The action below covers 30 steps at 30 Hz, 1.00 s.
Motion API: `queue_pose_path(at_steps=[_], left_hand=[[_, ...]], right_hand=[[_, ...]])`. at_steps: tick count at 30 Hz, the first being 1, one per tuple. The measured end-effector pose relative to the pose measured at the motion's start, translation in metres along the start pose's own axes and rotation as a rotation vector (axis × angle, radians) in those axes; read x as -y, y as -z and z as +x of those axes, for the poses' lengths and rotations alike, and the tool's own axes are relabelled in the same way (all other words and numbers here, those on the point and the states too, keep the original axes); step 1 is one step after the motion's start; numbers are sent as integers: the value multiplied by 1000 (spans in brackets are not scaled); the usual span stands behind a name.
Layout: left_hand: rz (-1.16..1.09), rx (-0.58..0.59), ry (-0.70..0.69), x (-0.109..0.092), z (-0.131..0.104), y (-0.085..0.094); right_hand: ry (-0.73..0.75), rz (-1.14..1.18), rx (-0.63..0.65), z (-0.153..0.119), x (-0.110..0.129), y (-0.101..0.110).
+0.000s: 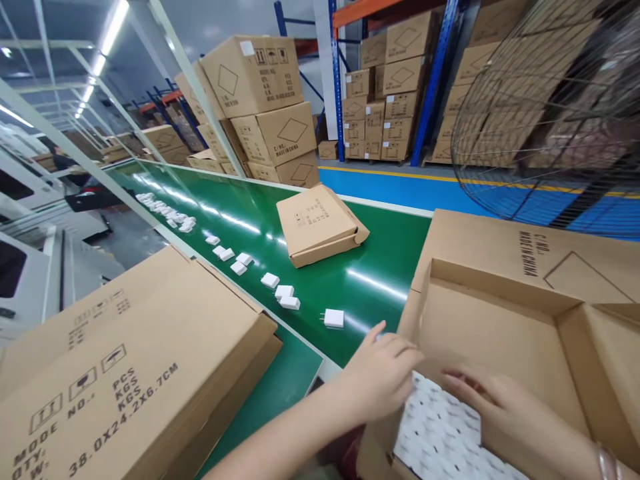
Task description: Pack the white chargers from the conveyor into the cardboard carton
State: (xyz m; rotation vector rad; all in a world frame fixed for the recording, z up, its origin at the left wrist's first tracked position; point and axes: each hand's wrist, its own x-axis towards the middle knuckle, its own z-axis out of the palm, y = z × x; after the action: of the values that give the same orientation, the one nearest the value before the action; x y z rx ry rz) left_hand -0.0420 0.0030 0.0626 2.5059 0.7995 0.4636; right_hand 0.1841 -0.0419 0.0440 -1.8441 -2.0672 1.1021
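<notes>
"Many white plug chargers [435,423] lie packed in the open carton [495,323]. Handling?"
"Probably light, stiff, slick: pinch their sides."
"Fingers?"
"Left hand [387,370] and right hand [503,397] both curled; whether gripping, I can't tell."

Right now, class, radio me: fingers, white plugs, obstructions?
Left fingers and right fingers by the packed white plugs, holds unclear. Nearest loose plug on the green belt. Flat carton at belt's far side, seemingly out of the way.

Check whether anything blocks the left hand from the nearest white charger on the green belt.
Nothing visible does: between the left hand and that white charger, only the green belt shows.
</notes>
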Motion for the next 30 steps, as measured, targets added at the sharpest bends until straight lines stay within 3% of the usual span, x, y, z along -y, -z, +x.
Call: queue_pose_path(at_steps=[3, 7, 11, 14, 16, 19, 24, 26, 30], left_hand=[[-9, -104, 264, 22, -36, 10], [268, -172, 696, 62, -61, 15], [495, -190, 891, 92, -50, 14], [599, -169, 1003, 106, -34, 16], [607, -88, 1077, 114, -29, 20], [557, 32, 1119, 121, -30, 26], [468, 21, 1058, 128, -34, 22], [386, 74, 993, 132, -33, 17], [291, 212, 851, 142, -34, 8]], right_hand=[[106, -201, -151, 35, 23, 1], [333, -525, -108, 93, 82, -25], [409, -669, -62, 137, 125, -64], [409, -740, -32, 157, 131, -81], [398, -769, 10, 166, 130, -83], [355, -791, 10, 181, 138, -76], [318, -739, -100, 226, 182, -60], [341, -690, -47, 244, 203, -67], [336, -553, 45, 255, 234, -104]])
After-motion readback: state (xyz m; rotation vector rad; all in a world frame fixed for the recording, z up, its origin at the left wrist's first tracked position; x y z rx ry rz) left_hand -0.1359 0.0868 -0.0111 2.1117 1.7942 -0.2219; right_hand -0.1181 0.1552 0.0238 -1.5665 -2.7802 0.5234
